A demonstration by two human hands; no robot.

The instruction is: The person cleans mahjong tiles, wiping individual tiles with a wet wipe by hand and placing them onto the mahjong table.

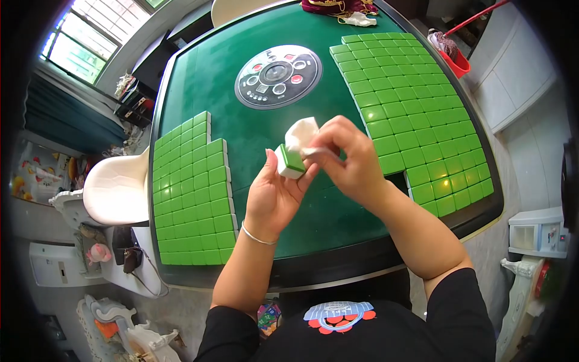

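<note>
In the head view my left hand (275,196) holds a green-and-white mahjong tile (291,161) between thumb and fingers, above the green felt of the table. Pinched in my right hand (350,154) is a white tissue (301,134), which is close against the tile's upper edge; whether it touches is hard to tell. A large block of green-backed tiles (416,102) lies to the right of my hands. Another block of such tiles (193,193) lies to the left.
A round control panel (277,75) sits in the middle of the mahjong table (319,232). At the far edge are a dark red cloth (329,6) and a white crumpled piece (360,19). A white chair (117,187) stands left; a red bucket (456,63) stands right.
</note>
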